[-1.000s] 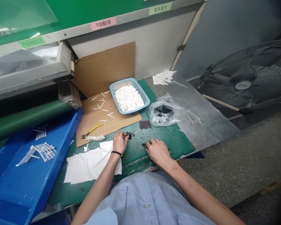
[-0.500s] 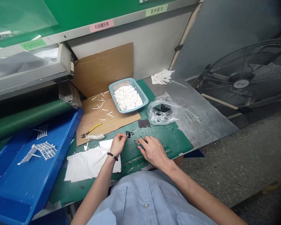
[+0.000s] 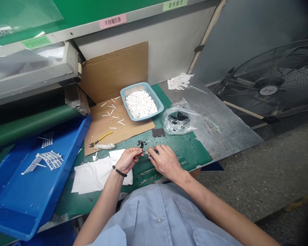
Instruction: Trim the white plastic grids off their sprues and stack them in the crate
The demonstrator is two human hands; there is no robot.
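My right hand (image 3: 166, 163) is closed round small cutting pliers with blue and yellow handles, mostly hidden by the fingers. The tips of the cutting pliers (image 3: 146, 153) point left and meet a tiny black piece (image 3: 143, 151). My left hand (image 3: 128, 160) pinches that piece between thumb and forefinger. Just beyond the fingers lies a small heap of black parts (image 3: 142, 144) on the green mat (image 3: 128, 138). A white cloth (image 3: 92, 176) is spread beneath and left of my left wrist.
A blue basket (image 3: 159, 108) of white sticks stands on cardboard (image 3: 130, 127). Right of it sit a clear bag (image 3: 166, 119) with black parts and a dark flat piece (image 3: 158, 133). Yellow-handled pliers (image 3: 104, 137), a blue tray (image 3: 20, 201) and white gloves (image 3: 179, 82) surround the area.
My left hand has turned and come right with a small black piece in its fingertips. The pliers in my right hand have moved left and up to meet it.
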